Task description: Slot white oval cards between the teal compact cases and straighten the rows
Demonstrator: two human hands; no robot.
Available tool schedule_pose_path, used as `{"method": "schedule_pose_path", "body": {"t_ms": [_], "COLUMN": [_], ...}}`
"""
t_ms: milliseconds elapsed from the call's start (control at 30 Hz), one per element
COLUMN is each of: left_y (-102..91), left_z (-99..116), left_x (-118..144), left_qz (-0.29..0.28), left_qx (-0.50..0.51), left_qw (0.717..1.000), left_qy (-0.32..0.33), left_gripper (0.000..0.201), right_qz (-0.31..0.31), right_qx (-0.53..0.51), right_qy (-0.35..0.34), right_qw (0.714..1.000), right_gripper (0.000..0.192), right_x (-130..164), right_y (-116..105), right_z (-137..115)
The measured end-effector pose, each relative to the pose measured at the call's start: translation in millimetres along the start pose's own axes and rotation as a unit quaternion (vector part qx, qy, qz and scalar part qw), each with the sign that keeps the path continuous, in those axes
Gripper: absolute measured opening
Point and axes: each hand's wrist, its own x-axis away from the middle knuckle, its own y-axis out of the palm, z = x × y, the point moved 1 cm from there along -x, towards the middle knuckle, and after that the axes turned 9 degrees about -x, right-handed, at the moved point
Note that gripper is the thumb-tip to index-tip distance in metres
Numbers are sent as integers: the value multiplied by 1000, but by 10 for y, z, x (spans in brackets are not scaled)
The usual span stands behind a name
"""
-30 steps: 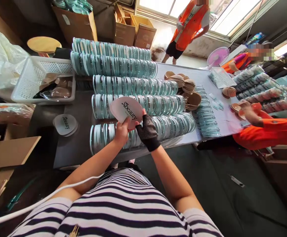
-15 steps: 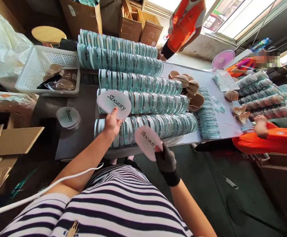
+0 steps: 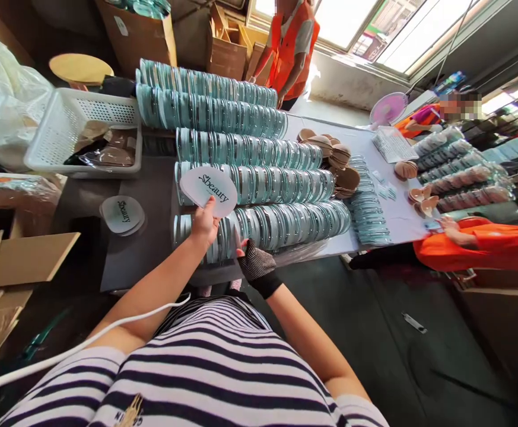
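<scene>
My left hand (image 3: 204,223) holds up a white teardrop card printed "Sbeauty" (image 3: 208,186) above the table. My right hand (image 3: 255,263), in a black mesh glove, rests against the near end of the front row of clear teal-rimmed round cases (image 3: 294,222). Its fingertips are pressed between the cases, and I see no card in it. Several more rows of the same cases (image 3: 223,115) lie side by side behind. A small stack of the same cards (image 3: 122,213) lies on the grey table (image 3: 152,255), left of my hands.
A white basket (image 3: 63,127) with brown packets stands at the table's left. Cardboard sheets (image 3: 22,261) lie further left. Beige pads (image 3: 334,155) and a flat line of cases (image 3: 368,207) lie beyond. A co-worker's orange sleeve (image 3: 485,246) reaches in at the right; another person (image 3: 289,47) stands behind.
My right hand, which held a second card away from the table half a second ago, has moved up to the front row of cases, and that card is out of sight. The left hand's card stays raised.
</scene>
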Motion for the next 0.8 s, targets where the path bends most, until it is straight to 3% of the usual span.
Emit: {"method": "schedule_pose_path", "body": {"t_ms": [200, 367, 433, 500, 533, 567, 633, 667, 700, 733, 767, 800], "left_y": [-1, -38, -60, -75, -79, -81, -80, -79, -78, -77, -75, -72], "left_z": [-43, -70, -83, -106, -121, -139, -174, -189, -201, -208, -210, -208], "left_x": [16, 8, 8, 18, 24, 28, 25, 18, 7, -3, -10, -8], "left_qz": [-4, -16, -17, -11, -9, -6, 2, 7, 11, 15, 16, 13], "left_qx": [2, -1, -2, -7, -12, -19, -35, -44, -53, -61, -67, -70], "left_qw": [1000, 1000, 999, 999, 999, 998, 997, 996, 995, 994, 994, 993], "left_qy": [13, 25, 33, 46, 52, 59, 72, 78, 82, 86, 90, 92], "left_gripper": [26, 25, 25, 25, 24, 23, 21, 20, 19, 18, 18, 18], "right_qz": [8, -33, -77, -131, -164, -198, -245, -262, -270, -272, -259, -230], "right_qx": [-30, 29, -70, -218, -306, -397, -565, -634, -675, -677, -646, -593], "right_qy": [25, -16, -2, 21, 28, 31, 29, 31, 36, 40, 41, 39], "right_qw": [999, 999, 995, 967, 937, 896, 787, 727, 685, 683, 717, 770], "right_gripper": [27, 28, 22, 22, 26, 31, 39, 42, 43, 42, 41, 39], "right_x": [-58, -146, -151, -148, -144, -140, -133, -132, -135, -145, -165, -198], "right_y": [196, 344, 317, 264, 241, 225, 212, 212, 207, 191, 155, 90], "right_z": [78, 11, 42, 84, 99, 106, 102, 94, 89, 88, 95, 108]}}
